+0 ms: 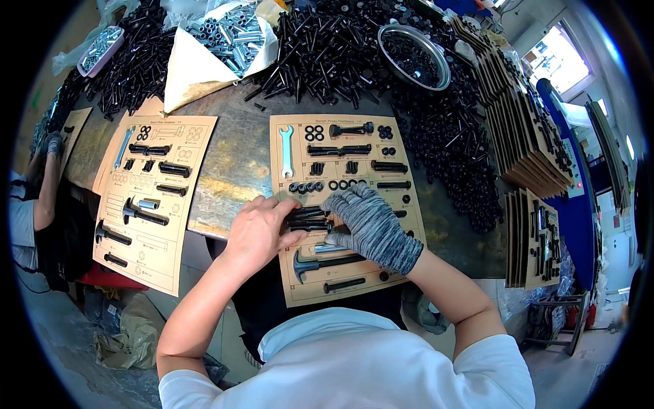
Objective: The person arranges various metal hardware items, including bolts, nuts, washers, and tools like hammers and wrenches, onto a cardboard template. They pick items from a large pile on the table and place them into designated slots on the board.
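Observation:
A brown cardboard sheet (402,276) printed with outlines lies before me at the table's edge, with black hardware set out on it. Across its middle, several black bolts (308,223) lie side by side between my hands. My bare left hand (257,230) pinches their left ends between thumb and fingers. At their right ends, my right hand (378,230), in a grey knitted glove, closes its fingertips and thumb. Just below sits a silver sleeve (328,248), partly under the glove, and a black hooked pin (327,263). A light blue wrench (287,151) lies at the sheet's upper left.
To the left lies a second hardware sheet (153,235). Heaped black bolts (327,51), silver sleeves in a paper bag (187,71) and a metal bowl of small black parts (414,58) fill the back. Cardboard stacks (524,157) stand right. Another person's arm (46,191) shows far left.

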Tool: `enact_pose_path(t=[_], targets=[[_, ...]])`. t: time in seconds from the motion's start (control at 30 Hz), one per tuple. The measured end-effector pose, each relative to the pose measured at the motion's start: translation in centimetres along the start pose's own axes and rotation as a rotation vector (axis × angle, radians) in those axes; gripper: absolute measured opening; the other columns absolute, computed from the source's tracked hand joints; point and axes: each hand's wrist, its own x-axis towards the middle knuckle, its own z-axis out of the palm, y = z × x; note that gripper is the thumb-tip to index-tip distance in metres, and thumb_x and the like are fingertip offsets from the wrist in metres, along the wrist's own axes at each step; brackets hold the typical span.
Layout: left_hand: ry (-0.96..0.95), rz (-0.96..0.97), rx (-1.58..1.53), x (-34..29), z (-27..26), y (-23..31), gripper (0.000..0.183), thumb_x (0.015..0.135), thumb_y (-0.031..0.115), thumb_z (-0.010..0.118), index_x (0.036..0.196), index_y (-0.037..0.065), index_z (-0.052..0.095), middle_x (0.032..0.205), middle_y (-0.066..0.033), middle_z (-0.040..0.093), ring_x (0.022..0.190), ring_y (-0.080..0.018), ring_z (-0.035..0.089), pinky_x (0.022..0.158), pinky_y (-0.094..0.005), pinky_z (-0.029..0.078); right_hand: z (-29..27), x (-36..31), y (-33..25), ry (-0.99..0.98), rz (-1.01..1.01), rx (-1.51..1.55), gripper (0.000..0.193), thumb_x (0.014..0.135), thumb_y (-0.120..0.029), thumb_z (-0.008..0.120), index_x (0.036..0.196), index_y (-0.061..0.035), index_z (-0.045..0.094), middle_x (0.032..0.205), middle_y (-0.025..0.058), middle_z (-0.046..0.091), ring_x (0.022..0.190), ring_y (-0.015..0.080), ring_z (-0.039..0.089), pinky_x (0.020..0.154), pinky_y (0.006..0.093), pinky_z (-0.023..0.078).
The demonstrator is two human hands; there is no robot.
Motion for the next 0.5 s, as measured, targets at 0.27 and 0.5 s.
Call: enact_pose_path(t=[0.27,0.5], targets=[[0.003,0.036,0.075,0.6,0.6,1.0,0.04,0.079,0.031,0.081,0.11,0.009,0.067,0.086,-0.0114,0.064,0.092,-0.0312,0.063,0.085,-0.0422,0.05,-0.2,-0.2,1.1,0.013,0.018,0.105,0.05,0.08,-0.029,0.081,0.121,-0.0051,0.067,0.099,0.0102,0.067,0.102,0.0298,0.057,0.097,0.0412,0.047],[0.019,0.008,0.046,0.7,1.1,1.3,0.038,0.079,0.026,0.08,0.11,0.008,0.066,0.087,-0.0115,0.063,0.091,-0.033,0.062,0.084,-0.0429,0.05,-0.4,-0.3,1.0,0.004,0.022,0.087,0.049,0.08,-0.025,0.079,0.122,-0.005,0.066,0.097,0.0091,0.068,0.099,0.0283,0.056,0.097,0.0403,0.047]])
